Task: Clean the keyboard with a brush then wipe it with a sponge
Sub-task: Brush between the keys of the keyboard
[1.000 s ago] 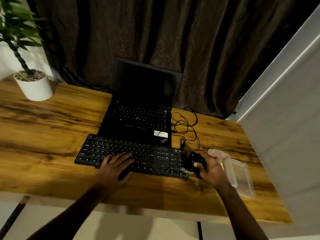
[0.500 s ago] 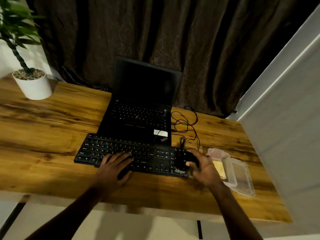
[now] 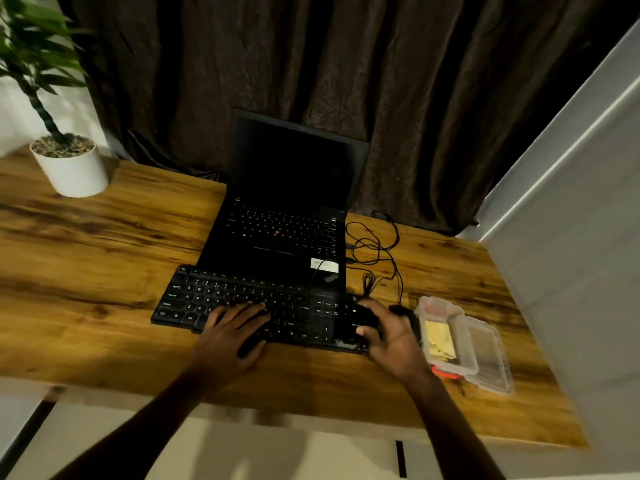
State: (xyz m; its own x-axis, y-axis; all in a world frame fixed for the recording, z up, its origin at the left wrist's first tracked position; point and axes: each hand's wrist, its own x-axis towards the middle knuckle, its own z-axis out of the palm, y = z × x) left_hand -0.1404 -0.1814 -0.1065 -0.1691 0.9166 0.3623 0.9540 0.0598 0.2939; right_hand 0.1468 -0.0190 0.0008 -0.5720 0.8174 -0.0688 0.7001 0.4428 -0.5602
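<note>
**A:** Head view. Where is the keyboard?

**B:** The black keyboard (image 3: 242, 299) lies flat near the front edge of the wooden desk (image 3: 86, 258). Its far edge sits right against an open laptop (image 3: 287, 220) whose screen is dark.

**A:** And the left grip?

**B:** The left grip (image 3: 230, 337) is released. It lies palm down, with straight fingers resting on the keys around the middle of the board.

**A:** The right one?

**B:** The right grip (image 3: 393, 341) is over the keyboard's right end, by the number pad. Its fingers and thumb curl round a small black object. The light is dim and the hand is blurred there, but a pale tuft shows below the thumb at the board's near corner, so it looks like the brush (image 3: 362, 320).

**A:** Where is the sponge?

**B:** The yellow sponge (image 3: 438, 339) lies inside a clear plastic box (image 3: 462, 327) just to the right of that hand, and neither hand touches it. The box's lid (image 3: 491, 355) is folded open and lies flat on the far side of the box. A red clasp (image 3: 445, 373) shows at the near end.

**A:** Anything else on the desk?

**B:** Black cables (image 3: 377, 247) are tangled to the right of the laptop. A potted plant (image 3: 69, 168) in a white pot stands at the far left. A dark curtain (image 3: 346, 64) hangs behind the desk, and a pale wall (image 3: 571, 254) rises on the right.
</note>
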